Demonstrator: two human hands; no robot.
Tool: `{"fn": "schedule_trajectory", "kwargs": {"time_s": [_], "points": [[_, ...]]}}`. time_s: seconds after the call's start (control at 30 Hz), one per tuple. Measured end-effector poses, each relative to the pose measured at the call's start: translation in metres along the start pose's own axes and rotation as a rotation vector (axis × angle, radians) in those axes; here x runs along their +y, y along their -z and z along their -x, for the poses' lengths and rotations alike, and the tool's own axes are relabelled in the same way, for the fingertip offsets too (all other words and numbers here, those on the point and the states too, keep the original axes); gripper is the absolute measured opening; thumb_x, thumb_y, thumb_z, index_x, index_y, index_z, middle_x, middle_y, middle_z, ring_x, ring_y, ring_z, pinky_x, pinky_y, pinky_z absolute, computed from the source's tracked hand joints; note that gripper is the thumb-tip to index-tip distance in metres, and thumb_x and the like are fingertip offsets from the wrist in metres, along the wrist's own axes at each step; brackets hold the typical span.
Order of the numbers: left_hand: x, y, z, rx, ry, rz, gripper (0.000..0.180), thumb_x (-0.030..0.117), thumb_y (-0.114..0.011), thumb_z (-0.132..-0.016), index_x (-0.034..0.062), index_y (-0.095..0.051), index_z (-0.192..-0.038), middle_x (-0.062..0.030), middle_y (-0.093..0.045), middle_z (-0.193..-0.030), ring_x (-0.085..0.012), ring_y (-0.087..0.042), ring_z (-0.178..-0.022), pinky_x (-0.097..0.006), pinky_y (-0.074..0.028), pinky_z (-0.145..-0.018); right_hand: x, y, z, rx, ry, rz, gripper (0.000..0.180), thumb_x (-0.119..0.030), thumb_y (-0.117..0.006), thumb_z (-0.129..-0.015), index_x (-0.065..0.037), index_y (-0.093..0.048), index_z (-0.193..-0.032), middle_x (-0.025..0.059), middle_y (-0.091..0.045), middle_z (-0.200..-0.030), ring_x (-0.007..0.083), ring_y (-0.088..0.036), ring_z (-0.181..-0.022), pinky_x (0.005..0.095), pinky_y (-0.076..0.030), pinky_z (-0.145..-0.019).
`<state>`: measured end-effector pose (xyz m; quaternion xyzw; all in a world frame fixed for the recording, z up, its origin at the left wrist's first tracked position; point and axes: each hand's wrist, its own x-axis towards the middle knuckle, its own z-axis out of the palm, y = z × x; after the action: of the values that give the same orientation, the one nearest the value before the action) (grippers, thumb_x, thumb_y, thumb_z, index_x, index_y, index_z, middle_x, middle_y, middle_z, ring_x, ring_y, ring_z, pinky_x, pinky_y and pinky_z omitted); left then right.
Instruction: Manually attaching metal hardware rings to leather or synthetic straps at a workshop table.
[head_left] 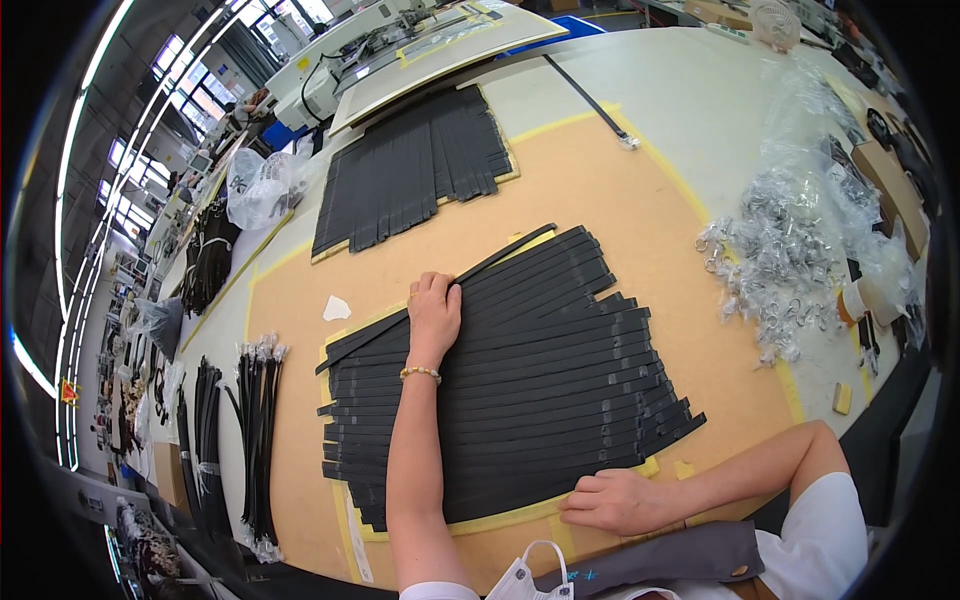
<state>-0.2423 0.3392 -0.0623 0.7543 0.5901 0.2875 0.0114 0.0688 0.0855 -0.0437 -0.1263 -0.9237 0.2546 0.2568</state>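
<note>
Many flat black straps (530, 400) lie side by side across a board edged with yellow tape (490, 524), their ends uneven. Along the far side, one black strap (500, 253) lies slanted, with one end sticking out past the row. My left hand (433, 312) reaches over the row, fingers together and bent on this strap, covering its middle part. My right hand (615, 501) rests at the board's near right edge with its fingers curled; whatever may be under them is hidden.
Another board of black straps (410, 165) lies farther off. Bundled black straps (262, 450) are at left. Clear-wrapped metal hooks (780, 250) are heaped at right, with a tape roll (856, 299). A single strap (585, 95) lies at the back; a white scrap (337, 308) is nearer.
</note>
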Motion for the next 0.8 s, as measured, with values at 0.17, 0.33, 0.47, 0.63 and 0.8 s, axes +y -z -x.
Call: {"fn": "schedule_trajectory", "kwargs": {"time_s": [0.17, 0.33, 0.47, 0.63, 0.8], "points": [[0.009, -0.005, -0.010, -0.002, -0.030, 0.059, 0.018, 0.014, -0.061, -0.098, 0.0054, -0.072, -0.109, -0.0114, -0.064, -0.109, -0.0339, -0.057, -0.104, -0.045, -0.047, -0.094, 0.002, -0.002, -0.001, 0.078, 0.003, -0.030, 0.021, -0.008, -0.065, -0.079, -0.005, -0.064, -0.099, 0.0029, -0.059, -0.098, 0.0193, -0.057, -0.090, 0.0307, -0.049, -0.069], [-0.009, -0.013, -0.042, -0.001, -0.087, 0.116, 0.017, 0.014, -0.063, -0.097, 0.0059, -0.074, -0.108, -0.0114, -0.065, -0.108, -0.0323, -0.058, -0.100, -0.042, -0.048, -0.092, 0.022, -0.005, -0.012, 0.167, -0.086, -0.055, 0.016, -0.007, -0.067, -0.081, -0.004, -0.065, -0.097, 0.0055, -0.064, -0.108, 0.0214, -0.060, -0.097, 0.0321, -0.052, -0.074], [-0.017, -0.020, -0.061, 0.026, -0.075, 0.115, 0.019, 0.014, -0.063, -0.098, 0.0071, -0.075, -0.110, -0.0121, -0.066, -0.107, -0.0323, -0.058, -0.102, -0.042, -0.048, -0.094, 0.040, 0.003, -0.020, 0.231, -0.154, -0.035, 0.011, -0.007, -0.067, -0.081, -0.005, -0.065, -0.092, 0.0042, -0.066, -0.106, 0.0211, -0.061, -0.095, 0.0315, -0.053, -0.075], [-0.012, -0.027, -0.062, -0.021, -0.079, 0.035, 0.023, 0.017, -0.061, -0.099, 0.0086, -0.073, -0.118, -0.0115, -0.064, -0.116, -0.0333, -0.058, -0.106, -0.043, -0.049, -0.095, 0.042, 0.011, -0.016, 0.229, -0.213, -0.006, 0.009, -0.008, -0.067, -0.081, -0.006, -0.064, -0.089, 0.0022, -0.065, -0.102, 0.0203, -0.060, -0.091, 0.0313, -0.051, -0.072], [-0.006, -0.022, -0.055, -0.093, -0.064, -0.022, 0.029, 0.023, -0.058, -0.102, 0.0090, -0.070, -0.124, -0.0130, -0.061, -0.123, -0.0343, -0.056, -0.114, -0.044, -0.048, -0.100, 0.039, 0.012, -0.013, 0.239, -0.170, 0.067, 0.012, -0.011, -0.066, -0.079, -0.007, -0.063, -0.090, 0.0015, -0.056, -0.090, 0.0195, -0.054, -0.087, 0.0310, -0.047, -0.071]]}}
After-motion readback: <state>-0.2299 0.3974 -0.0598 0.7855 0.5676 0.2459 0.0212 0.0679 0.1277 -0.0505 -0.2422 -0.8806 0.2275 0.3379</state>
